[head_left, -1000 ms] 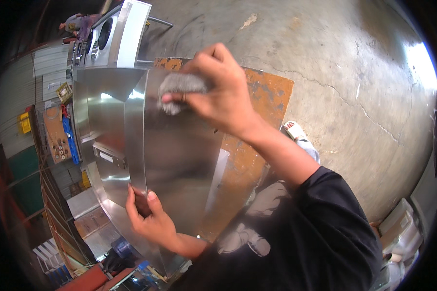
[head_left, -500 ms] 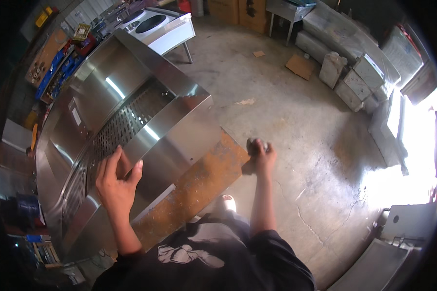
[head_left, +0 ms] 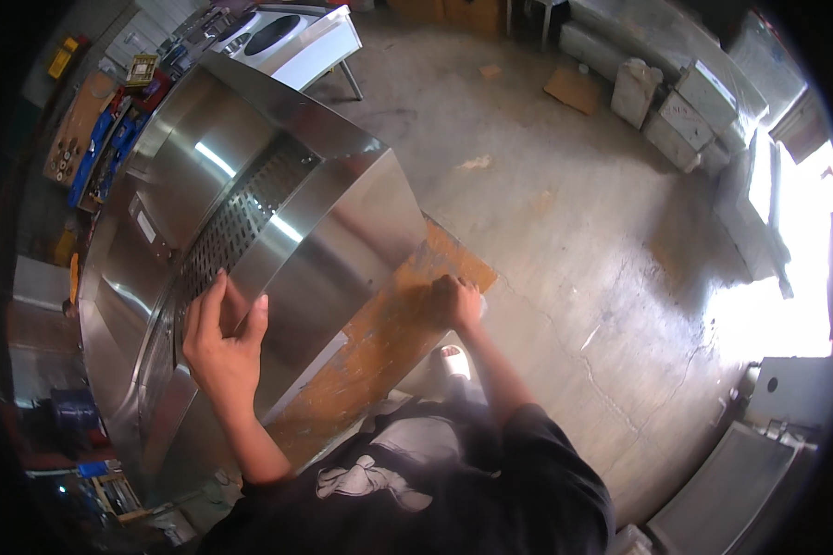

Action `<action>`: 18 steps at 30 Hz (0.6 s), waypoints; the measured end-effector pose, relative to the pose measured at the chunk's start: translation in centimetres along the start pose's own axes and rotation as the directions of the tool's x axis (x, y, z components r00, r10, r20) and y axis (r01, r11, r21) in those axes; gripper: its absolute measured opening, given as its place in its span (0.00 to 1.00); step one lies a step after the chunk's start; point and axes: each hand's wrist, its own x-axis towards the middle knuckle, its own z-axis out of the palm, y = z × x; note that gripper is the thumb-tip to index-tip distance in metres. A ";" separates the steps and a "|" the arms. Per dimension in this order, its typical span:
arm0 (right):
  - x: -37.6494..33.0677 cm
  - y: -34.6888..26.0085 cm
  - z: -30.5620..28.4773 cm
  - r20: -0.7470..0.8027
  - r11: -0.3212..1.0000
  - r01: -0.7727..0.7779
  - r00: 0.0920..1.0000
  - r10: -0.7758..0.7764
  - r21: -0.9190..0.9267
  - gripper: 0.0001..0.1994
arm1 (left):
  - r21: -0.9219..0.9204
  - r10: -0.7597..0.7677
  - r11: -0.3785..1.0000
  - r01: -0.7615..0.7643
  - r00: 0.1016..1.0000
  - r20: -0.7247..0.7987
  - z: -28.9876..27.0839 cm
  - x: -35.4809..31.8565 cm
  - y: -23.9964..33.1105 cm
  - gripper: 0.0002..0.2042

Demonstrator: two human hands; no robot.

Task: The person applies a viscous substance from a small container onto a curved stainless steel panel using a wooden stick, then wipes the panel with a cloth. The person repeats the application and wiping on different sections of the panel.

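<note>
A large stainless steel unit with a perforated panel along its middle lies on a worn orange-brown board. My left hand is over its near edge, thumb and fingers apart and nothing between them. Whether the fingertips touch the metal cannot be made out. Lower right of the unit, over the board's right end, my right hand is closed. Its curled fingers hide most of whatever is in them; a pale bit shows beside the wrist.
At the upper left stands a white-topped steel table with dark round plates. Tools and blue items crowd a bench at far left. Wrapped boxes line the right side, a cardboard piece lies on the concrete floor, and a steel panel is lower right.
My right hand has moved left and slightly down, from beyond the board's corner to over its right end. The left hand keeps nearly the same pose. The view has shifted a little.
</note>
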 end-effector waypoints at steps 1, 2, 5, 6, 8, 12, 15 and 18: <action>0.1 0.1 0.2 -0.005 1.000 -0.007 1.000 0.007 -0.008 0.17 | 0.007 0.004 1.000 -0.004 1.000 0.008 0.0 -0.1 -0.1 0.24; 0.1 0.1 0.5 0.000 0.998 -0.053 0.999 0.053 -0.028 0.18 | 0.015 0.010 1.000 -0.010 1.000 0.010 0.1 0.0 -0.3 0.24; -0.4 0.2 1.0 -0.182 0.998 0.038 0.982 -0.047 -0.054 0.23 | -0.066 -0.003 0.998 0.002 1.000 -0.015 0.4 0.0 -0.4 0.23; -0.6 0.3 1.1 -0.248 0.994 0.084 0.964 -0.098 -0.066 0.24 | -0.063 -0.002 0.998 0.001 1.000 -0.014 0.5 -0.1 -0.4 0.23; -1.1 0.7 1.1 -0.193 0.991 0.124 0.972 -0.132 -0.055 0.24 | -0.081 -0.041 0.996 0.040 0.999 -0.001 0.5 -0.1 -0.4 0.22; -1.2 1.1 0.8 -0.081 0.990 0.135 0.987 -0.137 -0.031 0.23 | -0.028 0.035 0.999 -0.035 0.999 -0.002 0.5 -0.1 -0.4 0.21; -0.5 0.7 0.7 -0.075 0.997 0.040 0.996 -0.045 -0.070 0.22 | -0.042 -0.002 0.999 0.003 1.000 0.023 0.5 -0.2 -0.3 0.20; -0.2 0.2 0.6 -0.253 0.987 0.012 0.966 -0.053 -0.162 0.20 | -0.040 0.027 0.999 -0.028 1.000 -0.007 0.7 -0.2 -0.4 0.21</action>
